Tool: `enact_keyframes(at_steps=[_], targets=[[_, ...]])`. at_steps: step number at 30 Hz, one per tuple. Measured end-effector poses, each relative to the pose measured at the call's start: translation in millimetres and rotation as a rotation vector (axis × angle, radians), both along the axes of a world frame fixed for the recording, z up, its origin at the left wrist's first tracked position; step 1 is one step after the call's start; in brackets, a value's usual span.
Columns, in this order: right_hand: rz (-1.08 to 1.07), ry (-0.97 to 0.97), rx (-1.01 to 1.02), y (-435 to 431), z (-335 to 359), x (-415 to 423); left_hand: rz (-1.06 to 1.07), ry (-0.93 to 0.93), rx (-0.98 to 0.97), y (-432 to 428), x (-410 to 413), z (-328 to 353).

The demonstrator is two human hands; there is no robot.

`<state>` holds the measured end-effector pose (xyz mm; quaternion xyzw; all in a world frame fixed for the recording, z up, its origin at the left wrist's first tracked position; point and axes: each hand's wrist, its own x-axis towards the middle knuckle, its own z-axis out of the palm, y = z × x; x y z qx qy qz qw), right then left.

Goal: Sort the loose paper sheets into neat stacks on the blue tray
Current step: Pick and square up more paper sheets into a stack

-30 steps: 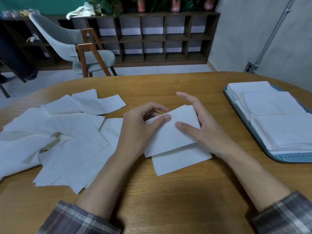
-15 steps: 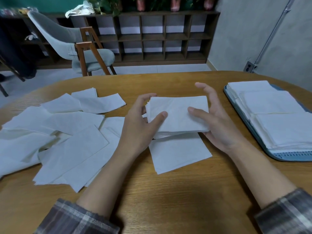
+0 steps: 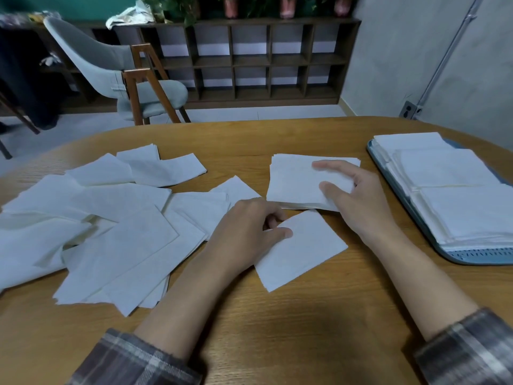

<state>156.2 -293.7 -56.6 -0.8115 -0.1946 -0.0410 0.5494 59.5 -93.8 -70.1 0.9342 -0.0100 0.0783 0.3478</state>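
Right hand (image 3: pixel 358 201) grip holds stack (image 3: pixel 294 184); left hand (image 3: pixel 244 232) pinches sheet (image 3: pixel 302 251); loose pile (image 3: pixel 111 226) left, tray (image 3: pixel 472 258) right.

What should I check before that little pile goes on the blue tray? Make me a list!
1. Right hand grips the small stack: ok.
2. Small stack's edges lined up: ok.
3. Free room on the blue tray: cannot tell; finished stacks cover what shows.
4. Single sheet added to the small stack: not ok; the left hand pinches it.
5. Loose sheets all sorted: not ok; many lie on the table.
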Motion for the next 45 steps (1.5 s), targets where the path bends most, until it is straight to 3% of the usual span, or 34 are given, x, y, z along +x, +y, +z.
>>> enact_keyframes(at_steps=[6, 17, 26, 32, 41, 45], targets=[[0.042, 0.002, 0.012, 0.9, -1.2, 0.5, -0.032, 0.009, -0.109, 0.4, -1.7, 2.6], [-0.029, 0.026, 0.091, -0.5, 1.9, 0.3, -0.138, -0.089, -0.087, 3.9, -6.9, 17.1], [-0.010, 0.024, 0.079, -1.0, 2.4, -1.3, -0.130, -0.010, -0.137, 5.1, -5.6, 16.1], [0.156, 0.129, 0.172, 3.1, 10.1, -7.5, -0.196, -0.030, -0.210, 1.0, -10.3, 23.2], [0.321, 0.335, 0.228, 3.1, 9.6, -10.9, -0.020, -0.206, -0.379, 2.8, -10.5, 30.3], [0.374, 0.259, 0.186, 5.9, 10.3, -17.6, 0.082, -0.288, -0.396, 6.2, -7.3, 28.5]])
